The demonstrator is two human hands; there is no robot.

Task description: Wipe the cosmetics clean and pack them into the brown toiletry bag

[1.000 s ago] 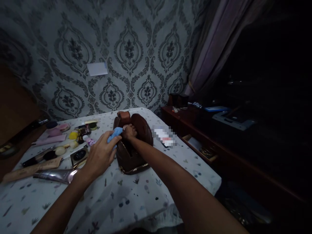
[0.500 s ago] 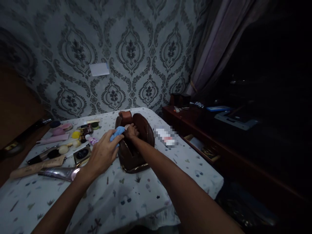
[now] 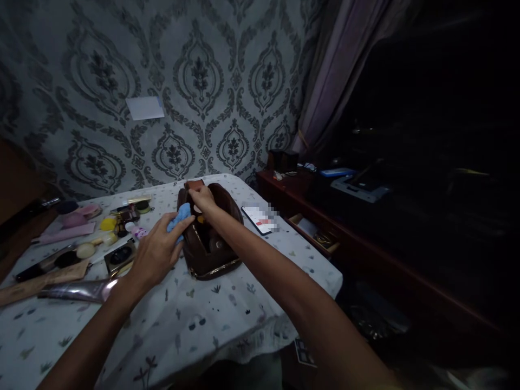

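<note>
A dark brown cosmetic bag with a gold zip lies unzipped on the table, a few small items dimly visible inside. Bunched in my left hand is a light blue cloth, held against the bag's left rim. My right hand reaches across the opening to the far left corner, its fingers closed on the rim beside a lighter brown strap. The fingertips are partly hidden there. Left of the bag are a purple-spotted white bottle and a square black compact.
Makeup tubes, brushes and jars spread over the table's left side, with a silvery tube nearest. A phone lies right of the bag. Beyond the table edge stands a dark red desk with an open drawer.
My right hand has come up from inside the bag to its far left rim, and more of the interior shows. My left hand still holds the cloth. The view has swung right.
</note>
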